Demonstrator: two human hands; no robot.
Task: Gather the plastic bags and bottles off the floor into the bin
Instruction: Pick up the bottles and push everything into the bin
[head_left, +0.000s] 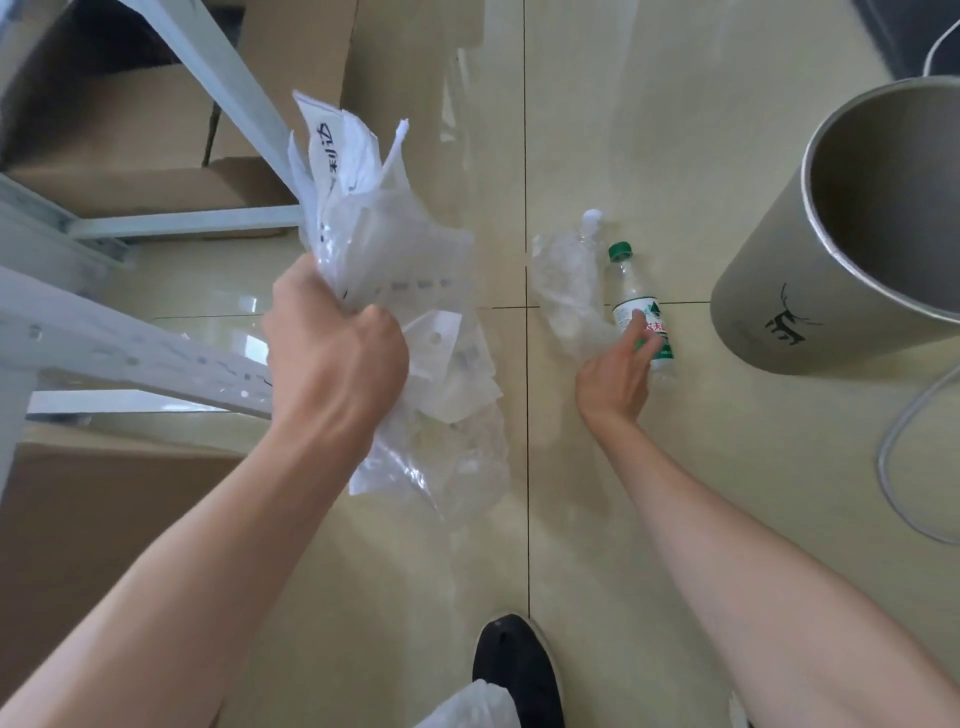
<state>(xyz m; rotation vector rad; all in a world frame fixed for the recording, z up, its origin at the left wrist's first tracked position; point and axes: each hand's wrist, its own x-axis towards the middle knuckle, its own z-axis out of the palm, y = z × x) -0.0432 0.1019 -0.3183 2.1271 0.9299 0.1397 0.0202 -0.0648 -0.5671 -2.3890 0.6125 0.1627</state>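
My left hand (337, 358) is shut on a crumpled bundle of clear and white plastic bags (384, 249), held above the floor at centre left. My right hand (618, 371) reaches down with its fingers spread, touching a clear bottle with a green cap and green-white label (636, 301) that lies on the tiles. A crushed clear bottle with a white cap (569, 286) lies just left of it. The grey metal bin (831, 291) stands open at the right. Another clear plastic sheet (457, 104) lies farther away on the floor.
White metal shelf rails (156, 358) and cardboard boxes (130, 135) fill the left side. A grey cable (893, 457) loops on the floor at the right, near the bin. My black shoe (514, 665) is at the bottom, with a bit of plastic (467, 709) beside it.
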